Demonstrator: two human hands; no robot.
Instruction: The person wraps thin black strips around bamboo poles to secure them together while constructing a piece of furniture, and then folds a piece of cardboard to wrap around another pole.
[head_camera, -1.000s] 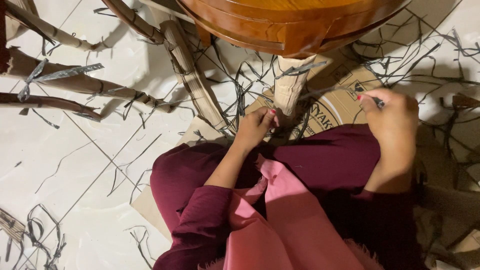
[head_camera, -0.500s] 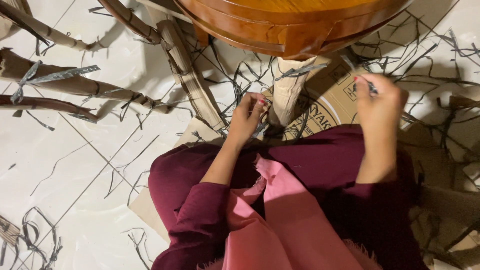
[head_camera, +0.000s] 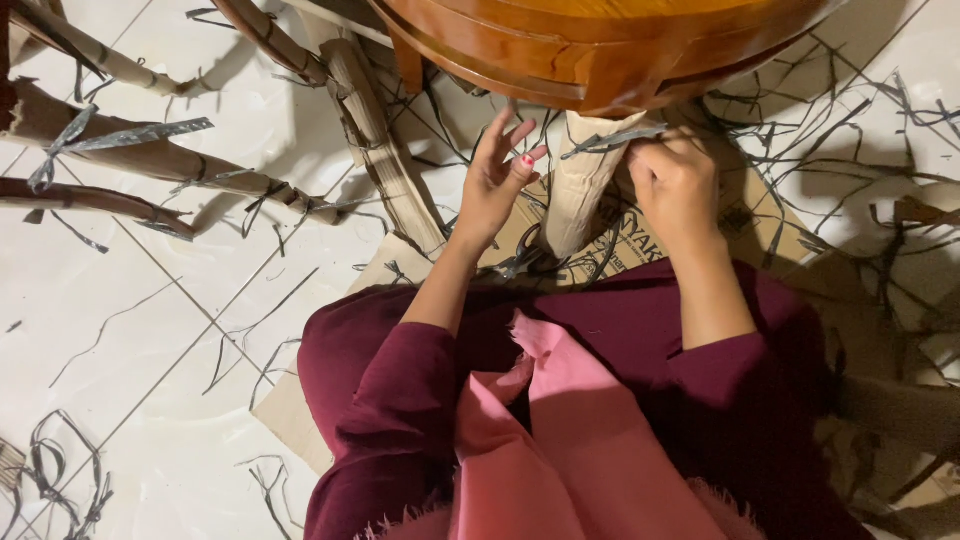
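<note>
A wooden table leg wrapped in brown cardboard (head_camera: 583, 190) stands under the round wooden tabletop (head_camera: 600, 45). A dark grey strip (head_camera: 612, 140) crosses the top of the wrap. My right hand (head_camera: 675, 185) is closed on that strip at the right side of the leg. My left hand (head_camera: 497, 180) hovers just left of the leg, fingers spread, holding nothing. I sit on flattened cardboard (head_camera: 740, 215) in maroon clothes with a pink cloth on my lap.
Other cardboard-wrapped legs tied with grey strips (head_camera: 150, 160) lie on the white tiled floor at left. A wrapped piece (head_camera: 385, 160) leans near the table. Loose dark strips litter the floor, thickest at the right (head_camera: 860, 130) and bottom left (head_camera: 60, 480).
Both hands rose from my lap toward the wrapped leg. The right hand moved left onto the strip at the leg's top; the left hand opened beside it.
</note>
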